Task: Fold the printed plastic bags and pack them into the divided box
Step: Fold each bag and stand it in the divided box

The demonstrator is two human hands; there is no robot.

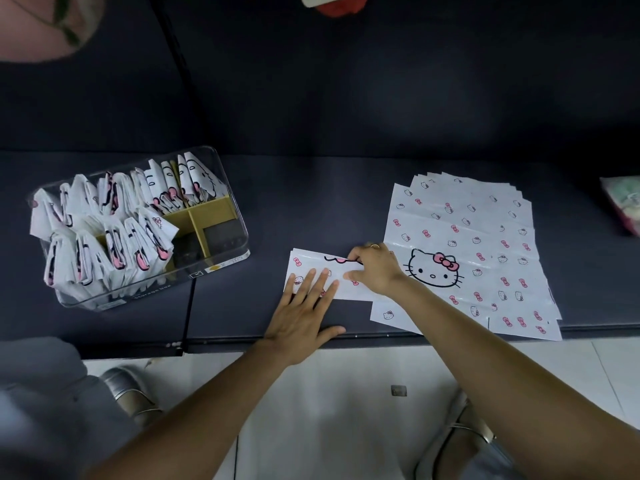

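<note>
A white bag folded into a long strip (313, 263), printed with pink bows and cat faces, lies on the dark seat near its front edge. My left hand (304, 306) lies flat with straight fingers pressing the strip's left end. My right hand (375, 268) has its fingers curled on the strip's right end, pinching a fold. To the right lies a stack of flat printed bags (485, 237) with a large cat face on top. On the left stands the clear divided box (228, 216), holding several folded bags (104, 233); its right compartments with yellow dividers are empty.
The dark seat (311, 202) has a backrest behind and a front edge just below my hands, with white floor tiles under it. A pink-green packet (623, 202) lies at the far right. A pale cushion (41, 26) sits top left.
</note>
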